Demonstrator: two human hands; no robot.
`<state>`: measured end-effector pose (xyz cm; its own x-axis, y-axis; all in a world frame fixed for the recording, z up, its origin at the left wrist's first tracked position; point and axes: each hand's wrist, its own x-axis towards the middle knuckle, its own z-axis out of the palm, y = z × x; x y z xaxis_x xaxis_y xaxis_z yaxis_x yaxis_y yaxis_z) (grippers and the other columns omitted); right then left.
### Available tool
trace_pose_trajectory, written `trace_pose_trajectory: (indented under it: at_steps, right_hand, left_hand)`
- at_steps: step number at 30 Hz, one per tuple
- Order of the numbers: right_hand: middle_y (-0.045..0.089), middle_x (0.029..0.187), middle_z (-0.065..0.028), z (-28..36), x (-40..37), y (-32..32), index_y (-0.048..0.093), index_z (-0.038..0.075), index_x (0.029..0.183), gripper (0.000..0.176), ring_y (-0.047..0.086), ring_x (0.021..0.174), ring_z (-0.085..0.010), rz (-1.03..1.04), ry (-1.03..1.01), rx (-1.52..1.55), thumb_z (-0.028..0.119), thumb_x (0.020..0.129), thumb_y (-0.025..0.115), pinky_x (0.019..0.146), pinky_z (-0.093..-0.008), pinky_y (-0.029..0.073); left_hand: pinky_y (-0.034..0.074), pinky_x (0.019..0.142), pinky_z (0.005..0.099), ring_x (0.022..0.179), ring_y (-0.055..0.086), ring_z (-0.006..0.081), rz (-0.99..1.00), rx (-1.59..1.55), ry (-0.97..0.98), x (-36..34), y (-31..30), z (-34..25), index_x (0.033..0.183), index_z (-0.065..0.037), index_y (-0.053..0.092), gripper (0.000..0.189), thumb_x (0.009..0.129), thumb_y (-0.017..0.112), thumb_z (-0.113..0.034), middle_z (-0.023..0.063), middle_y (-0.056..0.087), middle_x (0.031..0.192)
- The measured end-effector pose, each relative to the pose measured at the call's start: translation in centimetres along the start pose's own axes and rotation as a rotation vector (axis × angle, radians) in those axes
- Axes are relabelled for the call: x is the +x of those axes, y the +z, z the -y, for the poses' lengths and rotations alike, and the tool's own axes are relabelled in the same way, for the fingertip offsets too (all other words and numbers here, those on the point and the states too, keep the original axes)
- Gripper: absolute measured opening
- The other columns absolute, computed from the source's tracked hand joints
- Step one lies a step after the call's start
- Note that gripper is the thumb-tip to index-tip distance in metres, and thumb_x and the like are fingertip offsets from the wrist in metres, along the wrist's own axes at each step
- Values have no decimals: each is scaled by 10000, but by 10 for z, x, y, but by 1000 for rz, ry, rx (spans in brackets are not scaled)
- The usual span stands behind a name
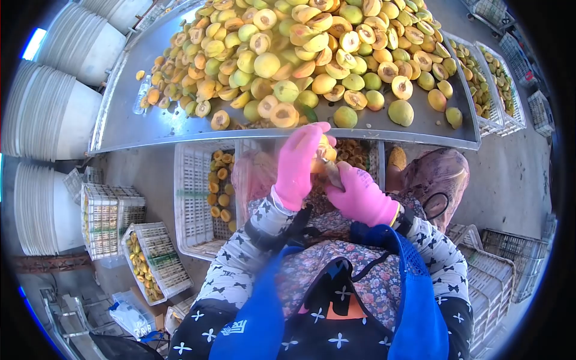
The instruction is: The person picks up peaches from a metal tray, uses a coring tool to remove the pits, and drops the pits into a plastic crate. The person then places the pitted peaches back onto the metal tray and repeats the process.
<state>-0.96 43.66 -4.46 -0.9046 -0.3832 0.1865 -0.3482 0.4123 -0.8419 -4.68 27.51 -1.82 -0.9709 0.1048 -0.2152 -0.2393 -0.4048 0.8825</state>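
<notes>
In a pink glove, my left hand [298,165] is closed around a yellow peach half [324,148], just in front of the metal table's near edge. My right hand [365,195], gloved in pink too, grips a small hand tool [332,172] with a metal-looking end. The tool's tip meets the fruit, and its exact shape is partly covered by my fingers. Beyond both hands lies a big heap of peaches [288,90], many of them cut in half with the hollow or stone showing.
The metal table [132,129] has a raised rim. Below it, a white crate [195,198] holds peach halves at my left. More filled crates [509,81] stand at the right and another crate [157,261] at the lower left. Stacked white tubs [51,111] line the left side.
</notes>
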Motion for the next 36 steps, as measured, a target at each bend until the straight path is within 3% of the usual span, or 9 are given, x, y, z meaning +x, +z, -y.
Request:
trace_pose_trajectory:
  at_steps: [3, 6, 12, 16, 22, 25, 30, 34, 36]
  right_hand:
    - [568, 659, -85, 1, 4, -4, 508, 29, 873, 199, 585, 514, -243, 118, 114, 194, 170, 882, 649, 498, -392, 441]
    - [535, 640, -20, 31, 13, -17, 543, 12, 900, 160, 547, 490, -137, 315, 605, 777, 140, 876, 636, 461, -313, 423]
    - [545, 640, -24, 19, 8, -27, 558, -2, 911, 146, 523, 459, -132, 471, 578, 993, 118, 865, 628, 435, -279, 401]
    - [546, 601, -15, 13, 5, -33, 586, 4, 923, 156, 494, 455, -110, 533, 661, 1138, 149, 886, 631, 445, -254, 381]
    - [549, 631, -29, 4, 1, -35, 570, -22, 911, 172, 509, 436, -119, 649, 621, 1058, 98, 831, 663, 428, -255, 389]
    - [562, 663, -31, 0, 2, -33, 580, -20, 909, 170, 526, 456, -116, 615, 638, 1093, 99, 826, 670, 436, -248, 394]
    - [572, 738, 1, -6, -2, -41, 592, 39, 926, 162, 532, 533, -82, 382, 683, 812, 172, 870, 664, 486, -225, 406]
    - [564, 735, 12, -8, -2, -45, 597, 55, 928, 173, 521, 542, -74, 289, 725, 698, 203, 874, 669, 494, -222, 401]
    - [562, 722, 18, -8, 1, -41, 599, 57, 930, 181, 513, 540, -70, 277, 736, 701, 214, 875, 672, 495, -223, 398]
  left_hand:
    - [565, 731, 324, 818, 669, 207, -74, -96, 58, 2, 10, -1, 1163, 13, 605, 345, 994, 572, -286, 143, 683, 980]
    - [578, 719, 347, 778, 680, 223, -169, 23, 158, 5, 14, 8, 1118, 21, 622, 389, 999, 561, -345, 148, 694, 940]
    - [535, 630, 280, 711, 658, 172, 93, -7, -118, 9, 4, -7, 994, 26, 642, 330, 996, 571, -297, 115, 680, 842]
    - [538, 607, 282, 664, 660, 179, 1, 279, 82, 8, 11, 1, 984, 16, 649, 343, 986, 593, -323, 117, 687, 844]
    - [559, 593, 305, 654, 675, 204, 116, -40, -334, 18, -3, -7, 984, 3, 644, 396, 990, 579, -388, 134, 692, 848]
    - [560, 603, 303, 692, 673, 194, 74, -41, -234, 17, -9, -3, 1001, 5, 641, 393, 1009, 538, -374, 123, 685, 844]
    - [552, 679, 288, 783, 648, 175, -310, 266, 476, 9, -68, -16, 977, -13, 676, 303, 972, 593, -304, 78, 672, 899]
    - [530, 813, 318, 873, 657, 206, -652, 1305, 241, -22, -145, -90, 1088, -18, 689, 379, 899, 700, -346, 101, 685, 949]
    - [523, 847, 336, 928, 660, 232, -543, 1228, 325, -7, -135, -86, 1132, -11, 668, 447, 891, 698, -386, 122, 689, 981]
